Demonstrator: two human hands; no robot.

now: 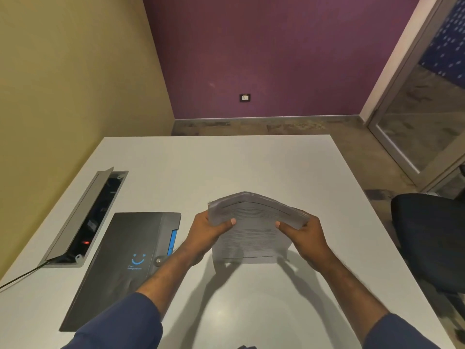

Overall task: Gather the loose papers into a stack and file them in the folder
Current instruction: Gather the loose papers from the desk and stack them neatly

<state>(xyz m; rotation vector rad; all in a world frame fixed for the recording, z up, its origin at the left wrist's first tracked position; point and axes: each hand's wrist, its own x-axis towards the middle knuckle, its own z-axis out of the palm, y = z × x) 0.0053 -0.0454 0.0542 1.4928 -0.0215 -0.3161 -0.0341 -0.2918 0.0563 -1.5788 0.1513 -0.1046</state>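
Here, a dark grey plastic folder [120,263] with a blue smiley mark lies closed on the white table [251,167], left of the hands. The left hand [203,235] and right hand [305,235] each clasp a side of the bowed stack of white printed papers [254,227], held above the tabletop.

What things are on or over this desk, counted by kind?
Paper stack, held in both hands: 1
Folder, dark, closed: 1
Cable box, lid open: 1
Hands, left and right: 2
Total: 5
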